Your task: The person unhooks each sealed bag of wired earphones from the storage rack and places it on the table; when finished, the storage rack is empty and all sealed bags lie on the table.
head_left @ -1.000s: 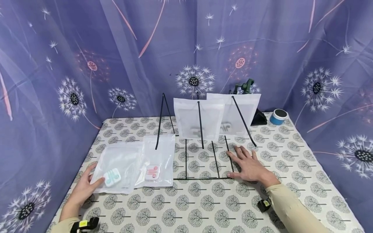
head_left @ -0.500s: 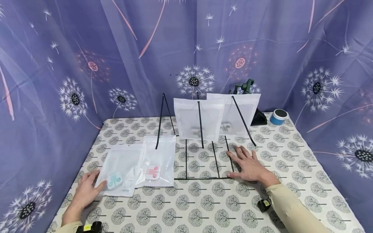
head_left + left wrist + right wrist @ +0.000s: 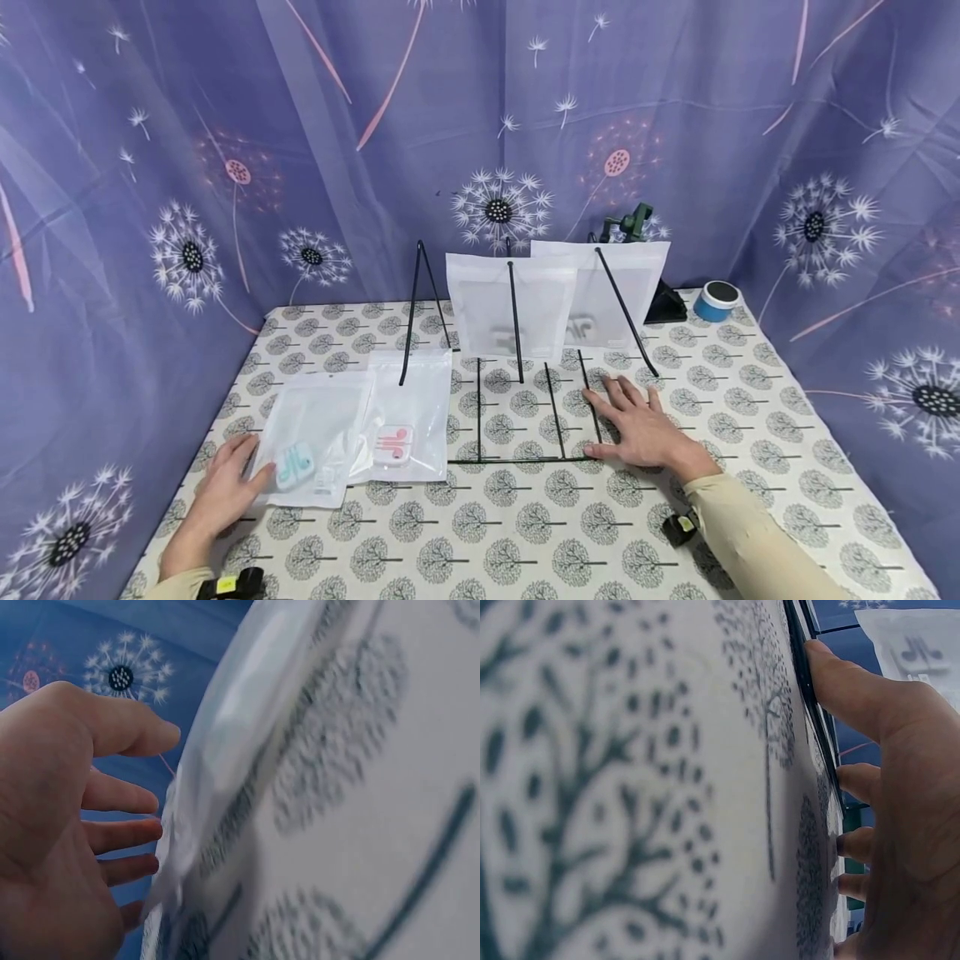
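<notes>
My left hand (image 3: 217,493) lies at the left edge of a clear zip bag (image 3: 318,404) holding a white case of teal earphones (image 3: 294,465). In the left wrist view its thumb and fingers are apart, with the fingertips near the bag's edge; contact is hard to tell. That bag overlaps a second zip bag (image 3: 420,387) with a case of pink earphones (image 3: 392,445). Fingers spread, my right hand (image 3: 637,425) rests on the tablecloth and the right side of a black wire rack (image 3: 517,460). Two white-topped bags, one (image 3: 487,292) and another (image 3: 618,287), hang from rack hooks.
The rack's left hook (image 3: 409,333) rises above the pink earphones' bag. Behind the rack at right stand a dark green clamp-like stand (image 3: 632,223) and a blue jar (image 3: 716,302) with a dark lid. A purple dandelion curtain (image 3: 375,167) surrounds the table.
My left hand and the teal earphones' bag have shifted slightly right and toward me; the thumb has come off the earphone case to the bag's edge. My right hand stays put.
</notes>
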Demonstrator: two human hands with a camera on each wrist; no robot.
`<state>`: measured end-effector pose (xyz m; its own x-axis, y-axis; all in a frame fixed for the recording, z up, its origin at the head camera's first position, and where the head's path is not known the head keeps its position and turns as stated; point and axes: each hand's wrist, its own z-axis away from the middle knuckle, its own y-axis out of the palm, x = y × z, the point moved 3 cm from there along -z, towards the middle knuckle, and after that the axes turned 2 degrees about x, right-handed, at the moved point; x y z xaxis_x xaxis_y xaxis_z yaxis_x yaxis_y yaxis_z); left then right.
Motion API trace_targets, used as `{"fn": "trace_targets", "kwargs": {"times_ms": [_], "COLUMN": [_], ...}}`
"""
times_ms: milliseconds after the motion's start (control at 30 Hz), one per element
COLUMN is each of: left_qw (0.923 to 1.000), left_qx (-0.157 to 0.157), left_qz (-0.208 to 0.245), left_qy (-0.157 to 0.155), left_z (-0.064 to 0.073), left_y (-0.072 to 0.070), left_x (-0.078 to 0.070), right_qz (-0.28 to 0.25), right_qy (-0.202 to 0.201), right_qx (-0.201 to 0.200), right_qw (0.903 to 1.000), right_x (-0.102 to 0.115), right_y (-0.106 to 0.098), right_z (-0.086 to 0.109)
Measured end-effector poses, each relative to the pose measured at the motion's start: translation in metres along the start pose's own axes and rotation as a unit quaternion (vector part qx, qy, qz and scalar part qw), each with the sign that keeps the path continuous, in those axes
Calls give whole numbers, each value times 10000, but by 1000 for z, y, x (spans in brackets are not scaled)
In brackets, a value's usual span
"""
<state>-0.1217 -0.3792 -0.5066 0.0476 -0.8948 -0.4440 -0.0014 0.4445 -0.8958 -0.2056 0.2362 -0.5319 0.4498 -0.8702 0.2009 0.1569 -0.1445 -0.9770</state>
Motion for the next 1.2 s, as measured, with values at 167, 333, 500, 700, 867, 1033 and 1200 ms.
{"fn": "trace_targets", "kwargs": {"times_ms": [167,333,500,700,867,1033,1200], "left_qw": [9984,9965,9952,9917,9879,9853,9783], "left_qx": [-296,-239,-8,206,315,448,385], "left_qz": [246,427,460,547,487,380,277], "left_qy": [411,680,869,1147,1439,1607,2016], "left_z": [-10,-26,-39,-50,-57,-63,-69], "left_y": [-3,-7,-5,0,5,11,19], "left_x": [-13,-37,-59,-83,-101,-119,-136], "right_qz": [21,5,7,43,19,24,36], "right_qy": [-9,-2,-7,-15,-8,8,-6], "right_qx": [-48,-56,-42,5,30,26,-1], "right_qw": [10000,10000,10000,10000,10000,10000,10000], "right_x": [1,1,1,1,2,2,1], "right_y": [-1,-2,-1,-1,-2,-2,-1], "right_z": [1,1,1,0,0,0,-1]}}
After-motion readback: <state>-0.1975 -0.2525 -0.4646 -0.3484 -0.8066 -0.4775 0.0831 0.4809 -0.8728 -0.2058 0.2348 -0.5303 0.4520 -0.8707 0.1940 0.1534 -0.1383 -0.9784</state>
